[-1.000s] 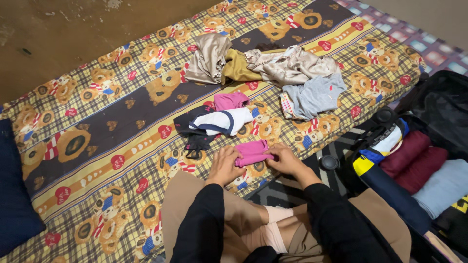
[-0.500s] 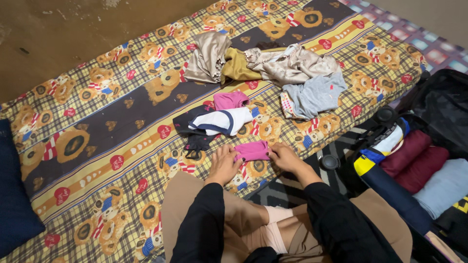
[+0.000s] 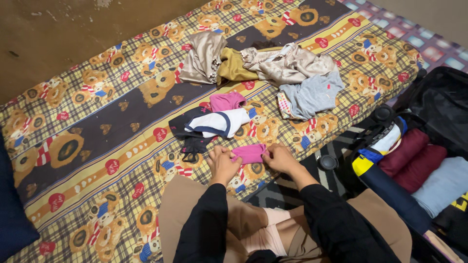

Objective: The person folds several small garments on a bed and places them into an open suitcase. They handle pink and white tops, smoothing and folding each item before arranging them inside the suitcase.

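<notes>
Plaid cloth printed with teddy bears covers the mattress (image 3: 97, 146), which fills most of the view, with a dark blue cushion (image 3: 12, 214) at its left edge. To the right an open black suitcase (image 3: 438, 102) lies on the floor, packed with rolled maroon (image 3: 412, 156) and pale blue clothes (image 3: 441, 185). Near the far side of the mattress sits a heap of beige and mustard satin garments (image 3: 253, 63), with a grey top (image 3: 312, 95) just beside it. Closer in lies a white garment with navy trim (image 3: 217, 122) over some dark pieces, and a crumpled pink item (image 3: 226, 101) touches its far edge. Nearest the person, at the mattress edge, is a small folded pink garment (image 3: 249, 153). The left hand (image 3: 222, 164) pinches its left end and the right hand (image 3: 279, 158) pinches its right end, both sets of fingers closed on the fabric; whether it rests on the mattress or is lifted slightly I cannot tell. Black sleeves cover both forearms, above tan trousers.
</notes>
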